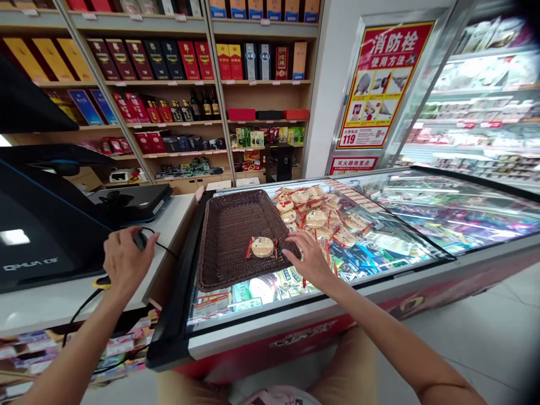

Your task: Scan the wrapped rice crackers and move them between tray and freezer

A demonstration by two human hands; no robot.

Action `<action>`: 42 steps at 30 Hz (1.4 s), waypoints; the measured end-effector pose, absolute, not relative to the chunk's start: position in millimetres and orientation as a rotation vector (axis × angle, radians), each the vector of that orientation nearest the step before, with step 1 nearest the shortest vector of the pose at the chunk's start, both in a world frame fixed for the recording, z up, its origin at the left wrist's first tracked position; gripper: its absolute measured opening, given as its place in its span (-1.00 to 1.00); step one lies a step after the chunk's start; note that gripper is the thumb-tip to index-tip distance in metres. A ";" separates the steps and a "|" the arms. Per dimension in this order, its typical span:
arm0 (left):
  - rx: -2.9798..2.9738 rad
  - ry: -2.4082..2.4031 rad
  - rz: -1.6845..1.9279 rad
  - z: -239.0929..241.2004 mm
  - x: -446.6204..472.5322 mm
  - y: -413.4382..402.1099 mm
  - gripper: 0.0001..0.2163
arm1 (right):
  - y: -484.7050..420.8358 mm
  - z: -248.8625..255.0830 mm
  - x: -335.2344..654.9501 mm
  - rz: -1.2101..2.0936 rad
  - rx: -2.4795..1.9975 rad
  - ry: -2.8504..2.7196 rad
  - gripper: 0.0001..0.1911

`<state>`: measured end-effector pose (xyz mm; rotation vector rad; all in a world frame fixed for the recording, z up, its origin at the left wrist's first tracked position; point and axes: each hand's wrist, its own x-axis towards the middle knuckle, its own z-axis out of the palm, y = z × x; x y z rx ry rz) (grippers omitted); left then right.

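Note:
My left hand (125, 257) is over the white counter, thumb and fingers spread. A small dark object (140, 240) shows between them; whether I touch it is unclear. A yellow-and-black piece (102, 282) with a cable sticks out below my wrist. My right hand (311, 257) is open at the right side of a brown woven basket (225, 278), fingers close to its rim. One round, flat packaged food item (262, 247) in clear wrap with red ends lies in the basket. Many similar packets (317, 218) are heaped on the glass just beyond my right hand.
The basket and heap rest on the glass lid of a chest freezer (405, 247) full of goods. At left stands a black checkout machine (46, 225) on the counter (185, 211). Shelves of boxes (169, 59) line the back; a refrigerated display (485, 107) is at right.

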<state>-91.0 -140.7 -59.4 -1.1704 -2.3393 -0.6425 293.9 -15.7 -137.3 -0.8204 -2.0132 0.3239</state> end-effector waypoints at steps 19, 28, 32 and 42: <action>-2.502 -1.832 -1.758 -34.7 122.1 -68.4 -0.05 | -8.2 -63.7 286.6 0.561 -0.669 -1.755 -0.11; -2.705 -1.926 -1.624 -67.3 109.3 -41.8 -0.02 | 27.3 -93.3 283.9 0.633 -0.712 -1.915 -0.09; -2.716 -1.940 -1.609 -65.1 112.0 -40.1 -0.01 | 19.9 -88.1 282.7 0.647 -0.747 -1.918 -0.13; -2.679 -1.923 -1.580 -76.2 92.5 -44.3 -0.03 | 18.6 -98.7 279.7 0.778 -0.791 -1.971 -0.10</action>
